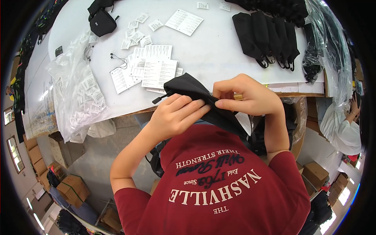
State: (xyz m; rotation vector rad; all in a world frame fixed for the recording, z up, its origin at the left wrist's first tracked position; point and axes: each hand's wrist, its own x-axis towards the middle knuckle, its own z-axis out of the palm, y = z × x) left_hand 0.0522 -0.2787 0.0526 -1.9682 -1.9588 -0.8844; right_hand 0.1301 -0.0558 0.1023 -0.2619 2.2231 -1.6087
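A black fabric bag (pixel 187 84) with a zipper pull at its left end is held at the table's front edge, close to my body. My left hand (pixel 178 113) is closed around its near side, fingers pressed into the cloth. My right hand (pixel 250 96) is bent in a pinch against the bag's upper edge; what lies between its fingertips is too small to make out. Below the right wrist hangs a white card (pixel 244 122), partly covered by the hand and the bag.
Printed white cards (pixel 158 73) and small labels (pixel 137 36) lie on the white table (pixel 211 51). A clear plastic bag of labels (pixel 84 94) hangs over the left edge. One black bag (pixel 102 22) sits at far left; several black bags (pixel 266 37) lie at far right beside plastic sheeting (pixel 333 51).
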